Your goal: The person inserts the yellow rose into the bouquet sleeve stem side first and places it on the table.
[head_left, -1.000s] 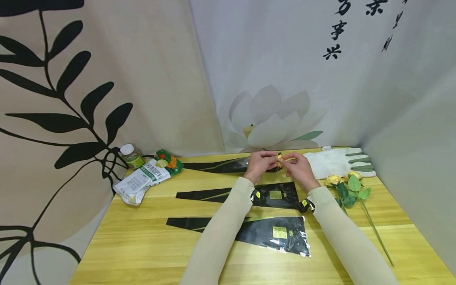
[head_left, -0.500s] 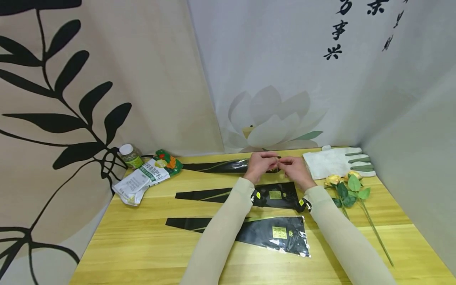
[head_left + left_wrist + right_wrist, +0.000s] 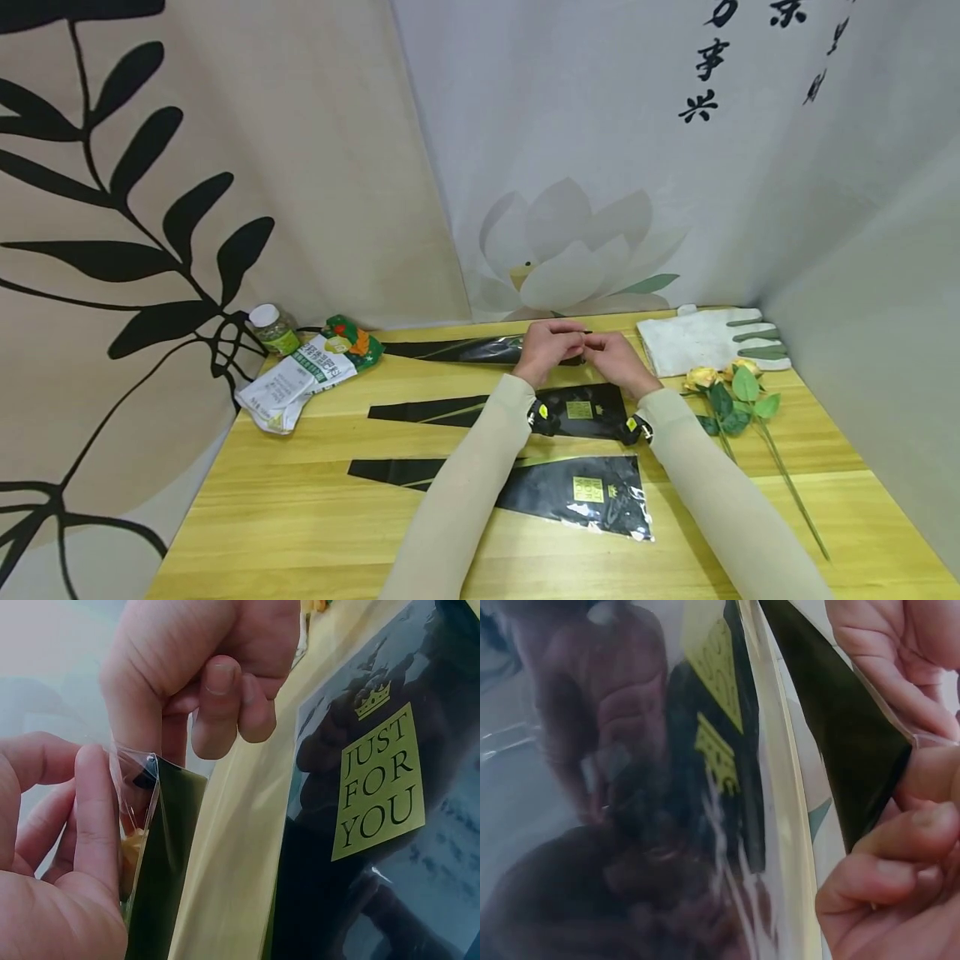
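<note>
At the back of the table, a long black flower sleeve [image 3: 450, 350] with a clear side lies with its mouth between both hands. My left hand [image 3: 543, 350] pinches the clear film at the mouth between thumb and fingers. My right hand [image 3: 618, 362] has its fingers curled at the same mouth, gripping its edge, with a fingertip seen behind the film in the left wrist view. Inside the sleeve sits a yellow rose [image 3: 133, 855], mostly hidden by the left fingers. In the right wrist view, the sleeve's black corner [image 3: 855, 742] meets the right fingers.
Two more black sleeves, a middle one [image 3: 581, 410] and a front one [image 3: 585, 492], lie flat nearer me. Yellow roses [image 3: 720, 392] with long stems and a white glove [image 3: 697, 342] lie right. A packet [image 3: 307, 375] and a lidded jar [image 3: 276, 329] stand back left.
The yellow rose between the hands has gone into the sleeve's mouth, out of sight in the head view. My right hand has shifted left toward my left hand, which stays put.
</note>
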The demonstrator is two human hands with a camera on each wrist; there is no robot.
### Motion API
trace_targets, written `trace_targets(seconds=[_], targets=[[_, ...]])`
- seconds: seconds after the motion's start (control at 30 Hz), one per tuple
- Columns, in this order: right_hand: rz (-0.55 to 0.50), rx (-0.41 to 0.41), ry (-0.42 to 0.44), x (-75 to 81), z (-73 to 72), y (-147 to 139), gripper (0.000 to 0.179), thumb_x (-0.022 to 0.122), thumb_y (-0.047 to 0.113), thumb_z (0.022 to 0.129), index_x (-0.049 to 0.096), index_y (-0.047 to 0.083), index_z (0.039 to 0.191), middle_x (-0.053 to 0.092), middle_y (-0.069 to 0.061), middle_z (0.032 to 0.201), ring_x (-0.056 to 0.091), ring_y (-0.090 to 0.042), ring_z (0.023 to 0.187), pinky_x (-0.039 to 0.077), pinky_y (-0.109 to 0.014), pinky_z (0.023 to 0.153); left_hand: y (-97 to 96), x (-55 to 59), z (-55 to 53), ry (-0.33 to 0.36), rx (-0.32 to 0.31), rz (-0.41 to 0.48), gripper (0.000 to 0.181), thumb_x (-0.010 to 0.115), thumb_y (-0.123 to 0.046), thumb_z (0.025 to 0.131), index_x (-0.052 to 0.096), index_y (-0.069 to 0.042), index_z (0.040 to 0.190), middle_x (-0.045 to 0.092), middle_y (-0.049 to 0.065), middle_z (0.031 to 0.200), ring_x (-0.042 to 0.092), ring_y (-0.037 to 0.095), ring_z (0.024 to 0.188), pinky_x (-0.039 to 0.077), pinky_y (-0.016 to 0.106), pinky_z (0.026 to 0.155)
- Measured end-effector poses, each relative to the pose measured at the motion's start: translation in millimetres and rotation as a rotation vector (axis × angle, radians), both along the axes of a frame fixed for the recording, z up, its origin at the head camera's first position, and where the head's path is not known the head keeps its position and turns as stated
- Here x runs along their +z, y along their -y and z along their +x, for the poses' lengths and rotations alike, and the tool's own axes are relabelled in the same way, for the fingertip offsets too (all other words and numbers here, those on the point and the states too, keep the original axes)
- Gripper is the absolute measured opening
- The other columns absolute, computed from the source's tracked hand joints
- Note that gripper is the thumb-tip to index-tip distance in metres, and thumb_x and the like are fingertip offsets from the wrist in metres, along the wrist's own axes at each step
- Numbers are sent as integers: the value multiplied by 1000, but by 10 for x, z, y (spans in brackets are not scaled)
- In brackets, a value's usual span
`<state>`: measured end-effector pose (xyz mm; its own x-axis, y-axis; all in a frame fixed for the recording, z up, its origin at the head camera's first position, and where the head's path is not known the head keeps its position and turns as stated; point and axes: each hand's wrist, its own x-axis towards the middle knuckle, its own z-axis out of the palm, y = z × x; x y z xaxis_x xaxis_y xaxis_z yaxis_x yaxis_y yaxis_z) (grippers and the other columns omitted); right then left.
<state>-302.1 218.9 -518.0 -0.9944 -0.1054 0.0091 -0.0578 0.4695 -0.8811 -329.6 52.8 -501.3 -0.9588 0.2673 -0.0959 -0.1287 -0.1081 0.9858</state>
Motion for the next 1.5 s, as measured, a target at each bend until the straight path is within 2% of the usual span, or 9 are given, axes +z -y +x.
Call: trace_targets(seconds=[0.17, 0.37, 0.5, 0.63, 0.97, 1.17, 1.33, 1.4, 1.5], targets=[[-12, 4, -11, 12, -2, -11, 33, 57, 18, 110, 73, 1, 133, 73, -21, 121, 51, -16, 71, 46, -30, 78, 1, 28, 11, 0, -1, 4, 21, 74, -1, 95, 81, -1, 115, 80, 8, 104, 77, 14, 84, 66, 26, 78], [-55, -34, -13, 14, -14, -50, 35, 58, 24, 111, 73, 2, 133, 72, -19, 133, 64, -17, 107, 51, -25, 92, 8, 43, 32, -13, 22, -34, 20, 74, -1, 95, 81, -1, 114, 81, 10, 102, 78, 15, 84, 66, 27, 77], [-94, -54, -2, 52, 16, -86, 33, 59, 27, 111, 74, 5, 131, 74, -18, 124, 61, -10, 75, 50, -23, 66, 13, 31, 56, -37, 37, -95, 16, 77, -5, 95, 83, -6, 109, 81, 8, 100, 80, 19, 86, 67, 29, 76], [-134, -70, 34, 91, 53, -114, 33, 58, 31, 111, 73, 7, 129, 74, -17, 117, 39, -8, 46, 39, -27, 45, 13, 2, 73, -46, 37, -140, 13, 80, -11, 95, 84, -11, 107, 82, 4, 98, 80, 26, 92, 67, 30, 76], [-142, -118, 30, 154, 60, -164, 38, 59, 29, 111, 68, -1, 133, 73, -26, 124, 49, -6, 54, 52, -28, 56, 159, 59, 53, -91, 8, -132, 19, 77, -17, 98, 82, -13, 116, 80, 9, 105, 77, 38, 104, 67, 38, 84], [-132, -161, 50, 158, 34, -107, 42, 60, 35, 109, 67, 1, 133, 73, -23, 123, 54, -10, 61, 56, -30, 60, 499, 93, -39, -263, 60, -341, 18, 75, -23, 100, 82, -21, 117, 74, 2, 109, 72, 31, 101, 62, 39, 78], [-66, -167, 82, 124, 13, -29, 46, 64, 47, 106, 71, 7, 126, 73, -16, 118, 63, -21, 79, 58, -34, 65, 812, 107, -102, -343, 64, -570, 33, 77, -21, 99, 76, -14, 131, 70, 11, 134, 65, 29, 122, 58, 47, 99], [-43, -167, 94, 111, 6, 2, 48, 65, 50, 104, 73, 7, 124, 73, -15, 117, 64, -23, 78, 56, -34, 64, 903, 93, -124, -360, 41, -685, 40, 78, -21, 98, 73, -12, 137, 67, 11, 144, 60, 33, 134, 50, 56, 112], [-50, -169, 123, 88, 1, 42, 46, 66, 47, 104, 73, 6, 123, 75, -16, 116, 58, -19, 66, 51, -33, 57, 973, 36, -147, -352, -12, -845, 47, 81, -27, 96, 70, -15, 141, 62, 7, 153, 56, 34, 141, 39, 64, 117]])
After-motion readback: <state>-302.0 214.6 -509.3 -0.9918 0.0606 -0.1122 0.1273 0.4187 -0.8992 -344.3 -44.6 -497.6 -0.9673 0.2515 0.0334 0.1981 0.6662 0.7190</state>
